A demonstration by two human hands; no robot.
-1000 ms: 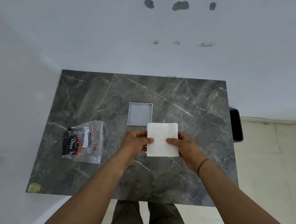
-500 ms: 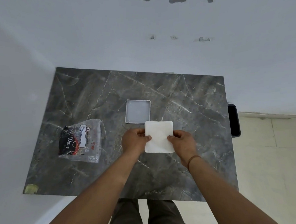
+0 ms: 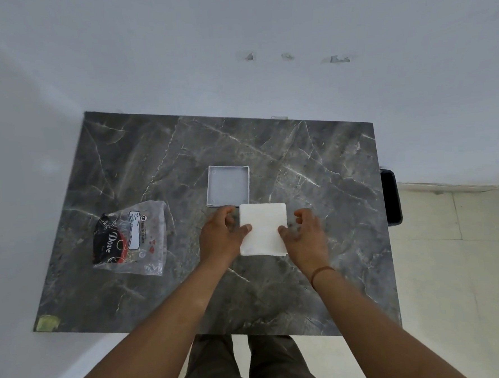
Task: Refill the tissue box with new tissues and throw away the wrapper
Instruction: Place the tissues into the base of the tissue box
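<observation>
**Tissues held over a marble-look table in a white corner**

The table point(image 3: 313, 161) has a dark grey top veined with pale lines like marble, pushed into a corner of plain white walls point(image 3: 146, 49). The far wall carries several grey patches where the paint is chipped. A scrap of yellowish tape point(image 3: 47, 322) sits on the table's near left corner. To the right lies a pale tiled floor point(image 3: 457, 263), and a black object point(image 3: 391, 197) stands against the table's right edge.

The clear plastic wrapper point(image 3: 134, 239) lies flat on the left of the table, empty, with a black and red panel reading "Dove"; the white label's small print is too fine to read.

The open grey tissue box point(image 3: 228, 185) sits mid-table, nothing inside. Just in front of it, overlapping its near right corner, is the white stack of tissues point(image 3: 264, 230). The left hand point(image 3: 220, 237) pinches its left edge with the thumb on top; the right hand point(image 3: 303, 233) does the same on the right edge, fingers curled loosely. A thin band circles the right wrist.
</observation>
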